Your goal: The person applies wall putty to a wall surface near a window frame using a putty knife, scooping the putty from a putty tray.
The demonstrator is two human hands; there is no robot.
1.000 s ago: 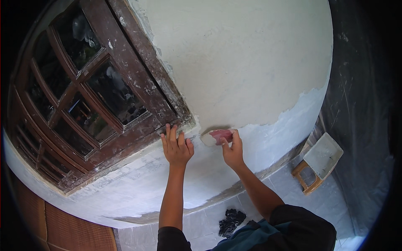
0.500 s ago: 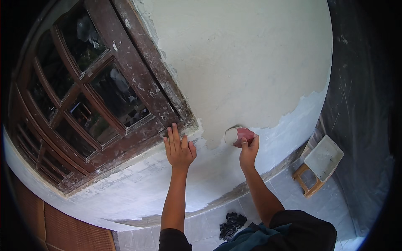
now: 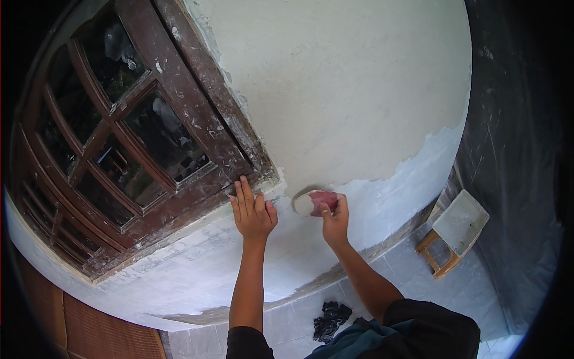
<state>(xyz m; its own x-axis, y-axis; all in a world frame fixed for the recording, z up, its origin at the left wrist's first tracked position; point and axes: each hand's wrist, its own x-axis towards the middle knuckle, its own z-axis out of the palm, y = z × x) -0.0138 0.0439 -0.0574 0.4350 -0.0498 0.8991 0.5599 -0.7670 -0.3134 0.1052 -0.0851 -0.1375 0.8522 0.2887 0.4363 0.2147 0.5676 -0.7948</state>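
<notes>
My left hand (image 3: 252, 210) lies flat on the wall with fingers spread, its fingertips at the lower edge of the dark brown window frame (image 3: 197, 113). To its right, my right hand (image 3: 333, 216) grips a small pad with a red back and a white face (image 3: 311, 202), pressed against the plastered wall (image 3: 335, 84). The pad sits just below the frame's lower right corner, where the cream plaster meets a whiter, smoother band (image 3: 394, 191).
The window has several glass panes (image 3: 131, 137) with grime and paint flecks. On the tiled floor below stand a small wooden stool holding a white tray (image 3: 457, 230) and a dark crumpled rag (image 3: 330, 319). Dark plastic sheeting (image 3: 514, 149) hangs on the right.
My right hand swung the pad right and up along the wall half a second ago, then back left toward the frame's corner. My left hand stayed flat on the wall.
</notes>
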